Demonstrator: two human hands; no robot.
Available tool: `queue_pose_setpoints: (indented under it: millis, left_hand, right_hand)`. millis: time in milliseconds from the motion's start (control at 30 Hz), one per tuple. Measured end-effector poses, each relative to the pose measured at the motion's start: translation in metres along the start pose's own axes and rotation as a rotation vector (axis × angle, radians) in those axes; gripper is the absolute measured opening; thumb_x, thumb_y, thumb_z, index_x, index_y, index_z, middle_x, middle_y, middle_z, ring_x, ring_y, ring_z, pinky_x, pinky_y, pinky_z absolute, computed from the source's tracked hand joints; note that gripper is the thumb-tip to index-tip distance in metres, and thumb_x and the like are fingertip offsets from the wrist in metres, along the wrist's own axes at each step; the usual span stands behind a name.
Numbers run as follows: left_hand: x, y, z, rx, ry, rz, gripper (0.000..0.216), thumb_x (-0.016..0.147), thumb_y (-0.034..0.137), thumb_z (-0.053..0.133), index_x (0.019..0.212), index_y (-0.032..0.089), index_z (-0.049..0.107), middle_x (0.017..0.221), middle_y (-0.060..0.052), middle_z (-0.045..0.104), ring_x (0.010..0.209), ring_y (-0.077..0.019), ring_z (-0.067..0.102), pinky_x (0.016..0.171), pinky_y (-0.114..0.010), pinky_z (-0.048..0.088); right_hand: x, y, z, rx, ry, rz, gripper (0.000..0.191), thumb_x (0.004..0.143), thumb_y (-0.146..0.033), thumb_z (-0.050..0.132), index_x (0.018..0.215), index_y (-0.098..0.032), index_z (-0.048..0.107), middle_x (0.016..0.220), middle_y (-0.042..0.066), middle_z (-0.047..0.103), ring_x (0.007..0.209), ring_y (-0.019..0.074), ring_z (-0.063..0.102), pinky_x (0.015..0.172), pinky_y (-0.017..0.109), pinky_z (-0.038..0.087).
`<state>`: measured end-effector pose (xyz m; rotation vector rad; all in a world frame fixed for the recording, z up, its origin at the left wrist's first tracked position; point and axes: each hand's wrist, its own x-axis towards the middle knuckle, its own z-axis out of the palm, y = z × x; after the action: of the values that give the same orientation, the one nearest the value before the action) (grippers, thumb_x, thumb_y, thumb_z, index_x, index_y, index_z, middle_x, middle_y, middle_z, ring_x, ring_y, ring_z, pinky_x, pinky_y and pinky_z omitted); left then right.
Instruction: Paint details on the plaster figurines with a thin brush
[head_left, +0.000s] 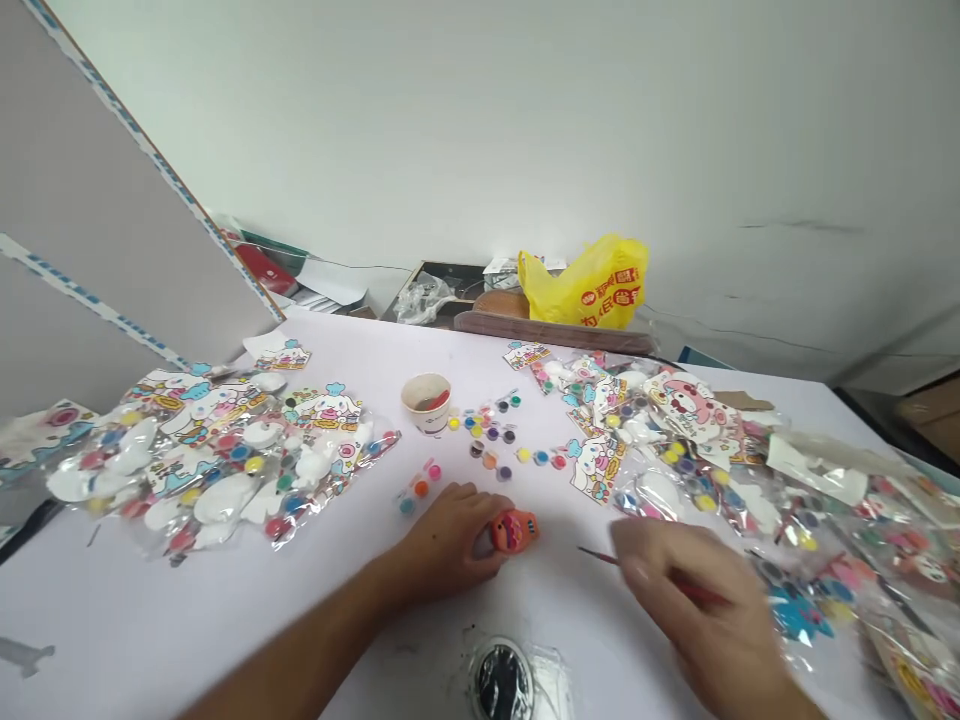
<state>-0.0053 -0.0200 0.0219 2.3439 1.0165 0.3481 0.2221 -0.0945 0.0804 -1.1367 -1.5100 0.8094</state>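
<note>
The left hand (448, 540) lies knuckles-up, fingers curled around an orange figurine (514, 531) at its fingertips. The right hand (697, 610), blurred, pinches a thin paintbrush (600, 555) whose tip points toward the figurine.

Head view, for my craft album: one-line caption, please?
Left hand holds small orange painted figurine on white table; right hand grips thin red paintbrush.
</note>
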Motion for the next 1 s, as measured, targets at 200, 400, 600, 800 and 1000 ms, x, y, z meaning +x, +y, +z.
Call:
queue_pose_setpoints:
  millis: [200, 400, 600, 800, 1000]
  left_hand:
    - [-0.001, -0.005, 0.006, -0.022, 0.02, 0.017, 0.035, 0.079, 0.02, 0.063, 0.112, 0.025, 0.057, 0.096, -0.001, 0.064, 0.086, -0.0216, 0.052, 0.079, -0.033, 0.035]
    - [-0.001, -0.006, 0.007, -0.028, 0.012, 0.024, 0.037, 0.079, 0.018, 0.062, 0.114, 0.026, 0.055, 0.1, 0.0, 0.064, 0.09, -0.022, 0.053, 0.082, -0.034, 0.036]
    - [-0.001, -0.005, 0.007, -0.04, 0.007, 0.024, 0.033, 0.08, 0.018, 0.06, 0.112, 0.026, 0.055, 0.097, 0.0, 0.063, 0.088, -0.0214, 0.055, 0.082, -0.034, 0.036]
    - [0.0, -0.003, 0.005, -0.032, -0.004, 0.008, 0.03, 0.081, 0.019, 0.06, 0.11, 0.025, 0.056, 0.096, -0.001, 0.064, 0.087, -0.0217, 0.055, 0.081, -0.034, 0.037]
    - [0.0, -0.003, 0.005, -0.027, -0.009, 0.004, 0.03, 0.081, 0.021, 0.06, 0.11, 0.025, 0.056, 0.095, -0.001, 0.063, 0.086, -0.0217, 0.055, 0.08, -0.034, 0.037]
  right_hand:
    - [0.017, 0.065, 0.041, 0.385, -0.069, 0.166, 0.047, 0.095, -0.047, 0.047, 0.058, -0.021, 0.036, 0.055, -0.005, 0.03, 0.052, 0.0131, 0.028, 0.049, 0.029, 0.021]
    - [0.014, 0.084, 0.047, 0.468, -0.094, 0.205, 0.043, 0.094, -0.045, 0.05, 0.06, -0.021, 0.04, 0.058, -0.004, 0.035, 0.055, 0.014, 0.03, 0.052, 0.029, 0.022]
    - [0.016, 0.09, 0.048, 0.325, -0.13, 0.276, 0.046, 0.092, -0.052, 0.051, 0.06, -0.021, 0.039, 0.056, -0.005, 0.033, 0.054, 0.0134, 0.027, 0.051, 0.029, 0.02]
    - [0.013, 0.092, 0.045, 0.265, -0.124, 0.225, 0.046, 0.093, -0.053, 0.047, 0.061, -0.021, 0.039, 0.057, -0.004, 0.035, 0.055, 0.0137, 0.03, 0.052, 0.029, 0.022]
    - [0.012, 0.09, 0.045, 0.202, -0.159, 0.192, 0.046, 0.093, -0.054, 0.044, 0.061, -0.021, 0.037, 0.057, -0.004, 0.032, 0.054, 0.0135, 0.028, 0.051, 0.028, 0.021]
